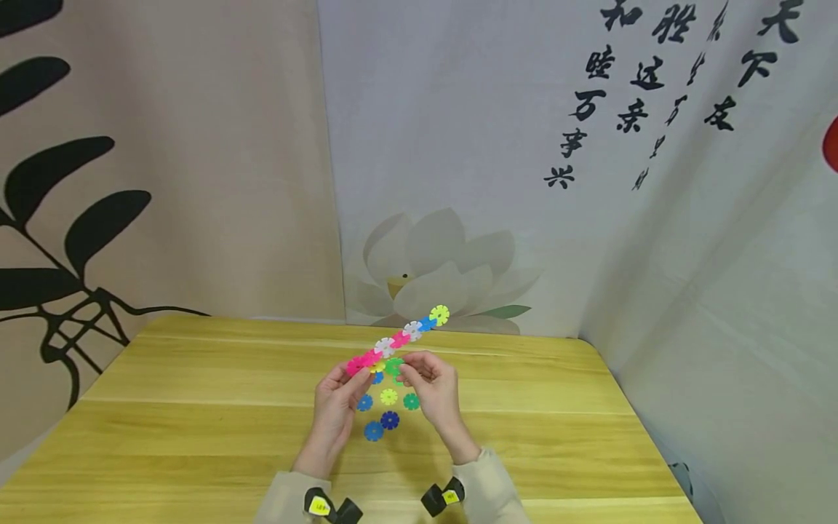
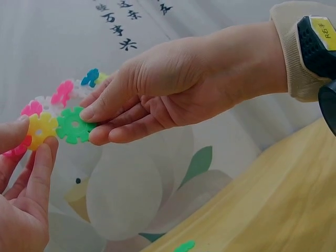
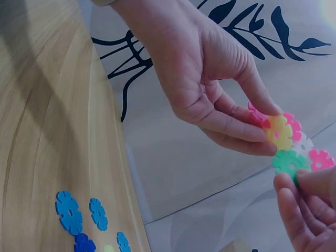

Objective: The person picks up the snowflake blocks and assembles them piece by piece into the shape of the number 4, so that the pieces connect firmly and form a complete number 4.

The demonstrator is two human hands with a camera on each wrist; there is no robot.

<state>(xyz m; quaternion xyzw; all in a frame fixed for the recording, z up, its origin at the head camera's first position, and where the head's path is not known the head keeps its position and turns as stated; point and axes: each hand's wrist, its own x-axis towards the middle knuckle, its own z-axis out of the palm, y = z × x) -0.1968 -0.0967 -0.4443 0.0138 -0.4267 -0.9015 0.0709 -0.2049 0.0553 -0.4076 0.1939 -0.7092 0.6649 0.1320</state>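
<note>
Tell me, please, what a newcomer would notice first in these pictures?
The eye goes first to the bright chain of snowflake discs, held up slanting above the table by both hands: the left hand pinches its pink end, and the right hand pinches a green disc beside a yellow one. Below the hands, loose discs in blue, green and yellow lie on the wood.

Staged recording booth, a bare wooden table (image 1: pixel 196 407) enclosed by printed fabric backdrops (image 1: pixel 458 145), lotus flower (image 1: pixel 435 266), calligraphy and leaf motifs shown.
</note>
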